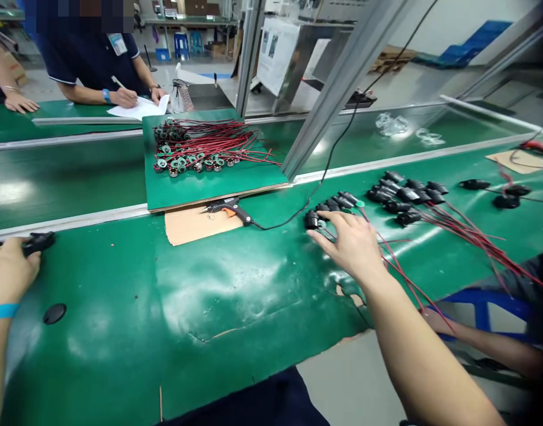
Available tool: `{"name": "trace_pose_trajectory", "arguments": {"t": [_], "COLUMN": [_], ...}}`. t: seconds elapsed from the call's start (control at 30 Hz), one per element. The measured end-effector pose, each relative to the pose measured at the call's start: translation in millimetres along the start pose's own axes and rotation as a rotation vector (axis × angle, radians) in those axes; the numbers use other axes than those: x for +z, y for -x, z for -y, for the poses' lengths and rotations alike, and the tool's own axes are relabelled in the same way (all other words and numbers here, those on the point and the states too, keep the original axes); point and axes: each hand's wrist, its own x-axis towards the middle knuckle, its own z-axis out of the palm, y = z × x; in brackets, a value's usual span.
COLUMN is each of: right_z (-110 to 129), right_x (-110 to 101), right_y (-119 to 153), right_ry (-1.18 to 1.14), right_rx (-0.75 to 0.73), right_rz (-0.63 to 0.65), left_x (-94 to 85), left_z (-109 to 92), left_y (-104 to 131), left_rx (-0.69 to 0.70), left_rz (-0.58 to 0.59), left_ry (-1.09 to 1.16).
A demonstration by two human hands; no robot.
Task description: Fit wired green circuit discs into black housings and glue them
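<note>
At the left edge, my left hand (11, 269) has its fingers curled over a black plastic part (41, 242); the palm side is hidden. My right hand (353, 239) is at the near end of a row of black cylindrical housings (334, 204). Its thumb and index finger are spread around the end housing (312, 220), close to it or touching. Small green discs and red wires (398, 266) come from this row and run under and past my right wrist. A round black cap (55, 313) lies on the green mat below my left hand.
A glue gun (231, 210) rests on cardboard (177, 228), its cord crossing rightward. Behind it, a raised green board (186, 192) bears many red-wired parts (200, 148). More black housings (407, 195) lie right. A metal post (333, 89) slants upward. A person (89, 65) writes opposite.
</note>
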Motion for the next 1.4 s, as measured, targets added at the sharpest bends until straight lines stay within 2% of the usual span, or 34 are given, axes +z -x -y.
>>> {"name": "trace_pose_trajectory", "arguments": {"t": [0.07,0.1,0.2,0.27,0.3,0.33,0.4,0.53,0.63,0.77,0.87,0.93,1.07,1.13,1.23,1.3,1.4], "right_z": [21,35,84,112,124,133,145,150,151,163,178,188,206,217,230,229,208], "right_x": [-4,-4,7,21,29,36,49,62,62,57,53,50,44,37,13,-16,-71], "right_y": [-25,-41,-100,-139,-158,-174,-200,-225,-224,-210,-202,-202,-208,-208,-193,-169,-116], "right_ry": [-0.115,-0.158,-0.219,-0.232,-0.232,-0.231,-0.228,-0.229,-0.252,-0.325,-0.389,-0.425,-0.448,-0.435,-0.402,-0.359,-0.210], "right_rx": [-0.093,-0.146,-0.261,-0.286,-0.288,-0.286,-0.284,-0.294,-0.331,-0.470,-0.559,-0.600,-0.643,-0.641,-0.617,-0.622,-0.729], "right_rz": [-0.004,0.007,0.048,0.046,0.040,0.034,0.022,0.007,0.003,0.031,0.089,0.142,0.237,0.240,0.175,0.064,-0.251], "left_x": [6.9,10.6,21.5,29.4,34.0,39.1,50.7,77.0,96.9,118.9,127.8,130.3,133.2,135.6,139.2,140.4,140.3], "left_z": [-6,-10,-24,-38,-46,-54,-72,-106,-129,-160,-180,-190,-198,-196,-191,-187,-182], "left_y": [-1,-1,0,3,6,9,16,29,36,42,47,50,56,60,66,69,73], "left_rx": [0.029,0.009,-0.120,-0.154,-0.163,-0.186,-0.256,-0.353,-0.354,-0.397,-0.464,-0.487,-0.416,-0.372,-0.336,-0.301,-0.231], "left_rz": [-0.235,-0.297,-0.208,-0.147,-0.154,-0.155,-0.230,-0.375,-0.403,-0.230,-0.105,-0.071,-0.060,-0.030,0.014,0.047,0.121], "left_ry": [-0.227,-0.329,-0.433,-0.426,-0.404,-0.356,-0.172,0.401,0.793,1.070,1.166,1.206,1.171,1.127,1.101,1.076,1.028]}}
